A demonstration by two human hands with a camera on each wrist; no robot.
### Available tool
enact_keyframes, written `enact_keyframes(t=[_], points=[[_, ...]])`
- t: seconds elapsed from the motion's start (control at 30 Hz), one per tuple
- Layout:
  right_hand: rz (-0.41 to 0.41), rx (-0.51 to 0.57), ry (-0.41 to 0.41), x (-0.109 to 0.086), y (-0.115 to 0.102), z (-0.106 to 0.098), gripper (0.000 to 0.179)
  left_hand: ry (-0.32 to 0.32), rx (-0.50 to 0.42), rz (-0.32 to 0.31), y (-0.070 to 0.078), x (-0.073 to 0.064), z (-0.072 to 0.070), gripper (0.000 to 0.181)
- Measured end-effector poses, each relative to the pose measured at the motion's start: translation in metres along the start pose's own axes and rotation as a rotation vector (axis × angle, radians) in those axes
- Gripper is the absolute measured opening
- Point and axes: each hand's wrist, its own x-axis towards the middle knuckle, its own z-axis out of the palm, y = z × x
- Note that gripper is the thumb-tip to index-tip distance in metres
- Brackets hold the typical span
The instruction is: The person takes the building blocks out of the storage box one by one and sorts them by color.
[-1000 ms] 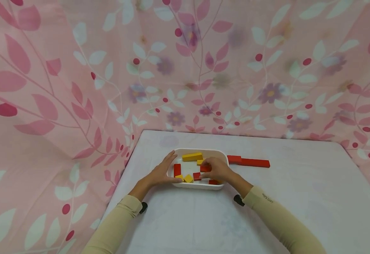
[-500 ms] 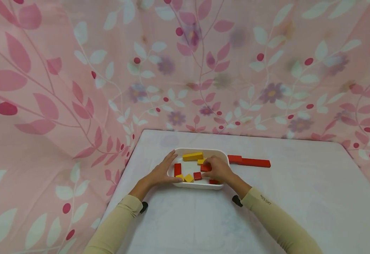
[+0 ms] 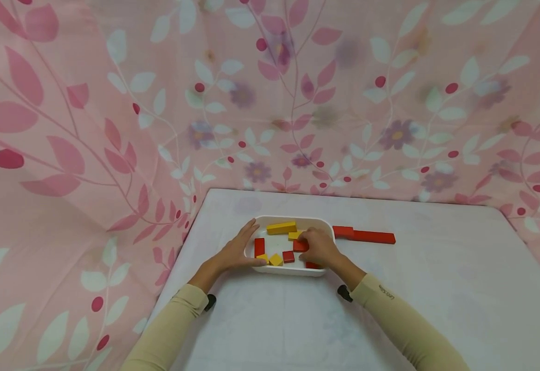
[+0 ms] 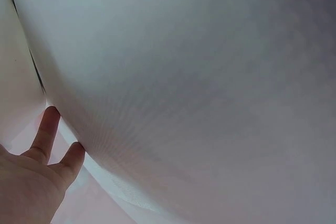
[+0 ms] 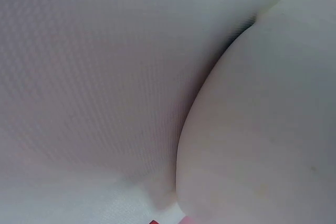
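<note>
A white rounded tray holds several red and yellow blocks. My left hand holds its left end, fingers along the back-left rim and thumb over the front rim. In the left wrist view that hand shows two fingertips at a pale edge. My right hand reaches in over the right end with bent fingers. Its fingertips are at a red block; I cannot tell whether they pinch it. Left of the thumb lies a small red cube, near a yellow block. The right wrist view shows no fingers.
Inside the tray are a long yellow block at the back and a red block at the left. Outside, a long red bar and a shorter red block lie end to end at the tray's right. Pink floral cloth hangs behind the table.
My right fingertips have drawn slightly to the right, leaving a wider gap to the small red cube. The left hand and the tray have stayed in place.
</note>
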Motion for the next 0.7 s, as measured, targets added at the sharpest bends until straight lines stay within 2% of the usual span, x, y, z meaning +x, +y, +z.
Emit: enact_keyframes(t=[0.17, 0.33, 0.47, 0.7], points=[[0.019, -0.021, -0.004, -0.0016, -0.0021, 0.0003, 0.043, -0.004, -0.007, 0.002, -0.0003, -0.0005, -0.0005, 0.114], [-0.009, -0.041, -0.008, -0.0026, -0.0009, 0.0007, 0.032, -0.010, -0.008, -0.003, 0.0000, -0.0004, 0.0004, 0.113], [-0.036, -0.005, -0.016, -0.0019, 0.0010, 0.0011, 0.034, -0.013, -0.002, -0.009, 0.0002, -0.0002, 0.0007, 0.112], [-0.026, 0.073, -0.032, 0.0006, 0.0036, 0.0016, 0.040, -0.008, -0.009, -0.008, 0.0009, -0.0001, 0.0000, 0.112]])
